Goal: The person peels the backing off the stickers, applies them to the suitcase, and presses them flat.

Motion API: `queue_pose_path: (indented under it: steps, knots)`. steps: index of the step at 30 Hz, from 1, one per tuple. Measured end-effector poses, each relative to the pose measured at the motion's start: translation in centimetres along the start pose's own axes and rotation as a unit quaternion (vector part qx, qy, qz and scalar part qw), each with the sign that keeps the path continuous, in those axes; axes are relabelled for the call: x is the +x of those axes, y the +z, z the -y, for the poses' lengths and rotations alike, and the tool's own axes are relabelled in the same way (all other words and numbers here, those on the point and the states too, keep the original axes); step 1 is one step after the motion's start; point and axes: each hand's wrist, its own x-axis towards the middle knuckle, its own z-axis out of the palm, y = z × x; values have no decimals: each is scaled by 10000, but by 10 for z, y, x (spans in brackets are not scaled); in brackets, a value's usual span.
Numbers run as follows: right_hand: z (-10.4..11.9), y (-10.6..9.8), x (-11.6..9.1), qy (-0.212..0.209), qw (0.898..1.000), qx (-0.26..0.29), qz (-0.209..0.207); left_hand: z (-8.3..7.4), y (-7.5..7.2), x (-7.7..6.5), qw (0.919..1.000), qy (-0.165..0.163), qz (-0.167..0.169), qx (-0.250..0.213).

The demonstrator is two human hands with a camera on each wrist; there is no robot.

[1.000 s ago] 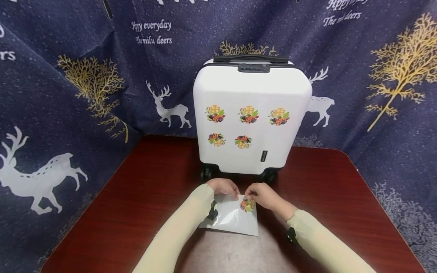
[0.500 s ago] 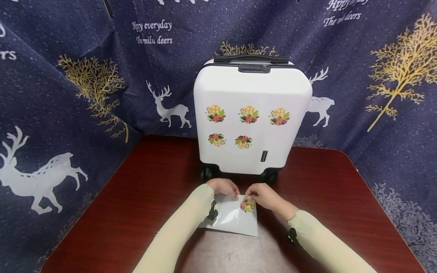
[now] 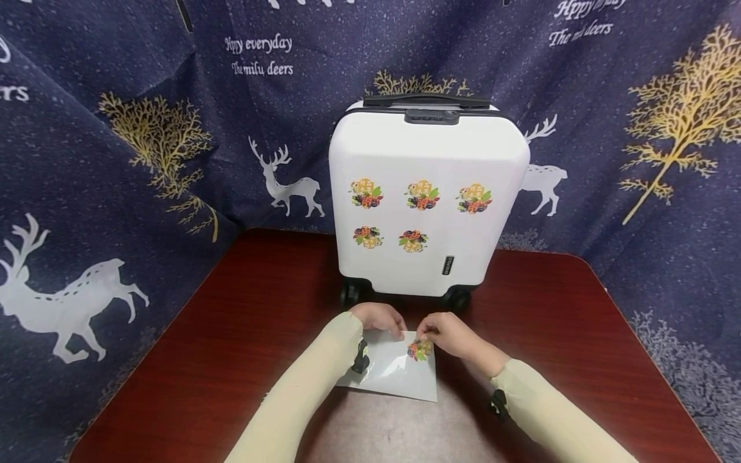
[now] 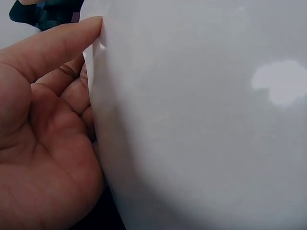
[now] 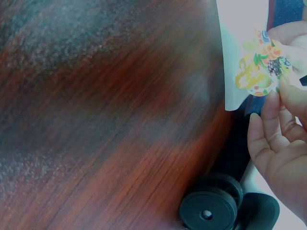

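Note:
My left hand [image 3: 379,317] pinches the far edge of a glossy white backing sheet [image 3: 399,379] between thumb and fingers. In the left wrist view the thumb lies over that edge of the sheet [image 4: 192,120], with the other fingers behind it. Near the sheet's far right corner is a colourful fruit sticker [image 3: 419,350]. My right hand [image 3: 450,332] has thumb and forefinger pinched at the sticker's far edge. The right wrist view shows the same sticker [image 5: 259,72] at the tips of the right thumb and forefinger, still overlapping the sheet.
Behind the hands stands a white suitcase [image 3: 475,251] with several similar fruit stickers in two rows and a small black label [image 3: 448,265]. Its black wheel [image 5: 208,211] rests near my right hand. A dark red table [image 3: 260,308] lies beneath, with a blue deer-print cloth [image 3: 214,122] behind.
My right hand has shifted very slightly right and towards me, its pinch at the sticker kept. My left hand and the suitcase look the same.

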Motion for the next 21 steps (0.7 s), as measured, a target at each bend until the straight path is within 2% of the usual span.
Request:
queue_pose_path:
  steps: [8,16,21]
  knots:
    - [-3,-2,-3,-10,9998,189,-16,0,1,-1,10000,-88,-45,-9]
    - [-2,-3,-6,-5,9997,258,-41,0,0,0,10000,44,-10,35]
    - [-4,-3,-7,-18,9995,313,-80,0,0,0,10000,14,-35,60]
